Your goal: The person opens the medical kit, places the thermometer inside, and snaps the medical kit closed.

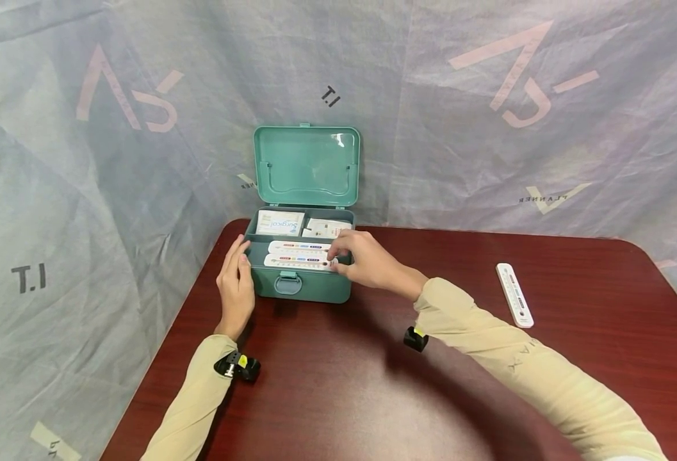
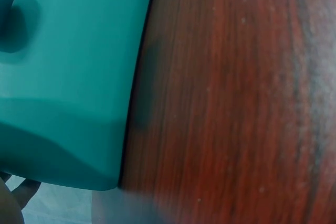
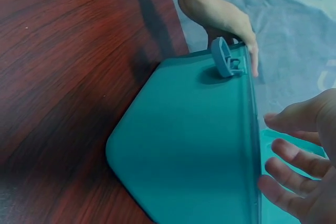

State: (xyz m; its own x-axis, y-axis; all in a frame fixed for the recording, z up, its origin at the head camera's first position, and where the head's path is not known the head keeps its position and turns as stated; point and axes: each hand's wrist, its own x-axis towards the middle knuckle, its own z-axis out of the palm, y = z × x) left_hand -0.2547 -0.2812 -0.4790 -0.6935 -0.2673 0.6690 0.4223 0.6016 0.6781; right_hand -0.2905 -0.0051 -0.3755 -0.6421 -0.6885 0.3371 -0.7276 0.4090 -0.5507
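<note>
A teal box [image 1: 326, 291] stands on the table with its lid [image 1: 307, 168] raised. Inside its front compartment, a front thermometer [image 1: 293, 260] lies alongside a rear thermometer [image 1: 292, 246], both white strips with coloured marks. My left hand [image 1: 236, 288] rests along the box's left side, fingers extended. Over the right end of the thermometers is my right hand [image 1: 367, 259], its fingers loosely bent; in the right wrist view thumb and fingers [image 3: 296, 161] are spread apart above the rim, with nothing visible between them. The box wall hides the thermometers in that view.
A third thermometer [image 1: 513, 294] lies on the red-brown table [image 1: 338, 397] to the right. The box's back compartments hold a packet marked Surgical [image 1: 280, 222] and another white packet [image 1: 328, 227]. Grey printed cloth [image 1: 430, 128] hangs behind the table and at its left.
</note>
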